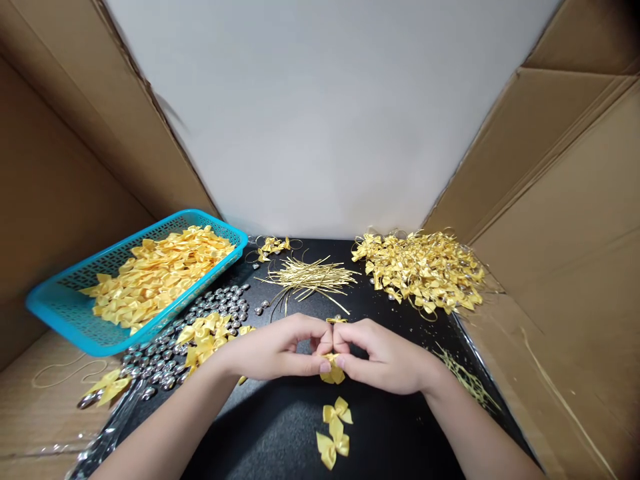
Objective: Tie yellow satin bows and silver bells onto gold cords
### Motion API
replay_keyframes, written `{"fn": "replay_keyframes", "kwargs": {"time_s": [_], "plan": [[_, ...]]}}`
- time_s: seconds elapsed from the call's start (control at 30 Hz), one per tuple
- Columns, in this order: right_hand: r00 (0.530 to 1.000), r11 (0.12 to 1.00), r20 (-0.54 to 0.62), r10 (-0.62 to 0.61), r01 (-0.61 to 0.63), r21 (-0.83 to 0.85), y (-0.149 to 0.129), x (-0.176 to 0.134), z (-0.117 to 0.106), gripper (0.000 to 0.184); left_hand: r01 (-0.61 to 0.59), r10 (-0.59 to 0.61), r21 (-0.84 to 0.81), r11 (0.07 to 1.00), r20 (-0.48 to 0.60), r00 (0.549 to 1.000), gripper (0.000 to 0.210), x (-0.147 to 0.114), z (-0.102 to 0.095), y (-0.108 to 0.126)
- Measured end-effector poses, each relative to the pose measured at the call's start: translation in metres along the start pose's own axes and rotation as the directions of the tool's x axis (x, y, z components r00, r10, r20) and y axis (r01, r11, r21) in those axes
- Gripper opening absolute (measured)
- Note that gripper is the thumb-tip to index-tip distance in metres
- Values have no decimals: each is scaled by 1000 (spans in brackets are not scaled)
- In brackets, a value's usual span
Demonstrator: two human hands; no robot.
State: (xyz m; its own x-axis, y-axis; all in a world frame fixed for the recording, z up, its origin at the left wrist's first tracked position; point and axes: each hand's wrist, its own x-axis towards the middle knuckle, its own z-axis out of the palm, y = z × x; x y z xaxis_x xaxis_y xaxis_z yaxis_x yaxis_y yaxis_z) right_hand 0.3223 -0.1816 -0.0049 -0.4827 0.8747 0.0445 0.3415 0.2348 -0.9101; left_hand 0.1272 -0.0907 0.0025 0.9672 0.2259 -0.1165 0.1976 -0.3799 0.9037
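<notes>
My left hand (295, 347) and my right hand (375, 357) meet at the middle of the black table (260, 427). Between their pinched fingertips is a yellow ribbon bow (333, 371), partly covered by both thumbs. Another bit of yellow ribbon (337, 320) shows just beyond the fingers. Closer to me, two loose yellow bows (334, 433) lie on the black surface. Behind my hands is a bundle of thin gold ties (313, 277). Whether a tie or a bead is also in my fingers is hidden.
A blue basket (150, 340) of yellow bows stands at left, beside silvery beads (160, 357) and a small bow pile (205, 337). At back right lies a heap of bows with gold loops (420, 270). Tie scraps (465, 377) lie right; cardboard walls (565, 200) flank the table.
</notes>
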Motion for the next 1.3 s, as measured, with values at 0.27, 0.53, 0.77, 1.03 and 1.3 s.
{"fn": "replay_keyframes", "kwargs": {"time_s": [0.27,0.53,0.77,1.03,1.3], "plan": [[999,998,-28,37,-39,-54,2,0,-1,21,25,-31,-242,970,-20,999,33,8,3,-13],[998,995,-23,63,-65,-74,3,0,-1,19,32,-37,-429,903,-3,999,37,12,9,-17],[971,999,-233,48,-49,2,9,0,-3,7,-87,5,-385,919,-211,977,29,11,3,-18],[912,997,-407,43,-65,-40,14,2,-2,15,-64,3,-153,986,-373,928,19,2,-4,-7],[785,987,-618,36,-124,-99,20,12,20,28,1,-67,-178,984,-367,928,19,3,1,-10]]}}
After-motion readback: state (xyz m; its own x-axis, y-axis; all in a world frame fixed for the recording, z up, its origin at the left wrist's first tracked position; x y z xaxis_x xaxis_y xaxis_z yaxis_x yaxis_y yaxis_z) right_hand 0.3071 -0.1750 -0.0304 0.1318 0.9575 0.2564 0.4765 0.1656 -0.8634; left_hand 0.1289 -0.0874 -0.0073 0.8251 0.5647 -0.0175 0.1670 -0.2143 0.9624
